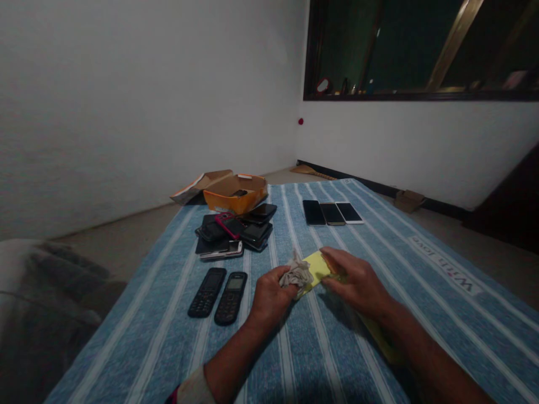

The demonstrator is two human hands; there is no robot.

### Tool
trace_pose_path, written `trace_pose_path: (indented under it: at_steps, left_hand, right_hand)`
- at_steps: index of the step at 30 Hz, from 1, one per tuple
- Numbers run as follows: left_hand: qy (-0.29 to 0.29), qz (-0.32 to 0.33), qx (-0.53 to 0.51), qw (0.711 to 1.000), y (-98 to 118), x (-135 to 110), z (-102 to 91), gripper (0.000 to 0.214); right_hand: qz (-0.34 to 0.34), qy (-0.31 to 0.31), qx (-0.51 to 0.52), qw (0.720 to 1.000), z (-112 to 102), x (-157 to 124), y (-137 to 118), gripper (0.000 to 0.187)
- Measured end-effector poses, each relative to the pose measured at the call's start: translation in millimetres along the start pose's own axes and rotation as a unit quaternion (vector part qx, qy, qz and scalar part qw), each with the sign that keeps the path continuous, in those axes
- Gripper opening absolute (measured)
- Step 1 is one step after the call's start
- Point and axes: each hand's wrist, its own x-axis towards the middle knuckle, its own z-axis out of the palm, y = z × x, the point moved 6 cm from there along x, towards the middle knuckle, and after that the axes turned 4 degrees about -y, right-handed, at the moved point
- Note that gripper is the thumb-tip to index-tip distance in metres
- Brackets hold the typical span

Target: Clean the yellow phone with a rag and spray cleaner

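Observation:
My left hand [272, 297] is closed, pinching a crumpled greyish cloth or tissue [297, 274] against one end of a flat yellow piece [316, 265]. The other end of that piece is gripped between the thumb and fingers of my right hand [356, 278]. Its exact kind is unclear. Another yellow strip [381, 339] shows beneath my right forearm; whether the two are joined I cannot tell. Left of my hands, two black keypad phones [231, 297] lie side by side on the striped blue cloth [261, 359].
Several mixed phones [233, 230] form a heap at left, before an open orange cardboard box [236, 196] with a dark item inside. Three smartphones [332, 213] lie in a row farther right. Grey fabric [42, 303] is at the left edge; a window [421, 50] is behind.

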Motion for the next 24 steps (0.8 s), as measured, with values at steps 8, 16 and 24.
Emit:
trace_pose_path:
  at_steps: [8,16,24]
  left_hand:
    - [-0.01,-0.036,-0.049,0.998,7.4,-0.6,2.0,0.026]
    - [-0.002,-0.117,-0.095,0.989,5.8,-2.1,1.9,0.018]
    - [-0.005,-0.123,-0.105,0.987,3.9,-3.7,3.3,0.016]
  right_hand:
    - [-0.028,-0.036,-0.071,0.996,11.2,-2.0,-14.7,0.035]
    - [0.006,-0.049,-0.101,0.994,16.0,0.8,-8.5,0.035]
    - [0.006,-0.039,-0.103,0.994,15.3,1.5,-8.3,0.034]
